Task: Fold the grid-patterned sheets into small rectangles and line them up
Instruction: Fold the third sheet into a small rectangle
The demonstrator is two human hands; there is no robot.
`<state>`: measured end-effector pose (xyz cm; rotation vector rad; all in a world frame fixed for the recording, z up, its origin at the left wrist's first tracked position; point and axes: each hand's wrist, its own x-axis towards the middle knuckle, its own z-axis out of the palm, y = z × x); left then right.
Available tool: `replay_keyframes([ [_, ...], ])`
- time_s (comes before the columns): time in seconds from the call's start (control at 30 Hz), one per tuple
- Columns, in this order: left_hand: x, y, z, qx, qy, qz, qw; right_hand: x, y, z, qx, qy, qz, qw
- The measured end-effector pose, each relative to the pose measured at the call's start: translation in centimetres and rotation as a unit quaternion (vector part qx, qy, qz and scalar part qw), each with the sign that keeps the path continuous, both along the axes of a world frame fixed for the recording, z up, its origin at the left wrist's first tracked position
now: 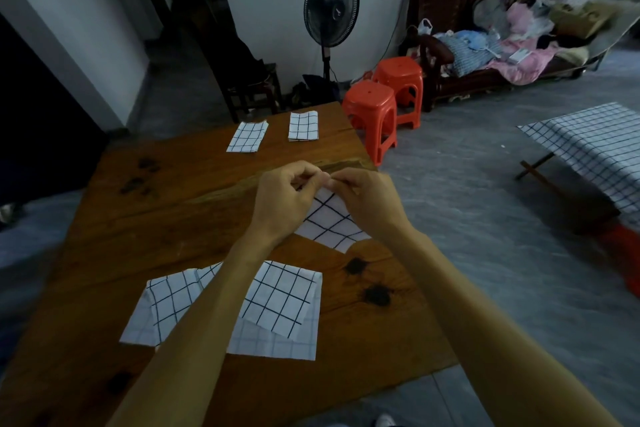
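Note:
My left hand and my right hand meet above the middle of the wooden table. Both pinch the top edge of a white grid-patterned sheet, which hangs down between my wrists with its lower edge on the table. Two folded grid rectangles lie side by side at the far end, one on the left and one on the right. A loose pile of unfolded grid sheets lies near the front edge, partly hidden by my left forearm.
Two red plastic stools stand just off the table's far right corner. A standing fan and a dark chair are behind the table. A wooden sofa with clothes is at the back right. A grid-clothed folding table stands at right.

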<state>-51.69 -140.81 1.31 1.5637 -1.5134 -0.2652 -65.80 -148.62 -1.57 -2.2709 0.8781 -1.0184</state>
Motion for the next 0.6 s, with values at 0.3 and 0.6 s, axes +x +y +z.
replay_keyframes([
  [0.3, 2.5, -0.2, -0.2, -0.046, 0.03, 0.114, 0.992, -1.5, 0.0, -3.4, 0.058, 0.035, -0.007, 0.998],
  [0.6, 3.8, -0.3, -0.9, -0.03, -0.006, 0.135, 0.99, -3.1, -0.4, -5.8, 0.076, 0.136, -0.034, 0.987],
])
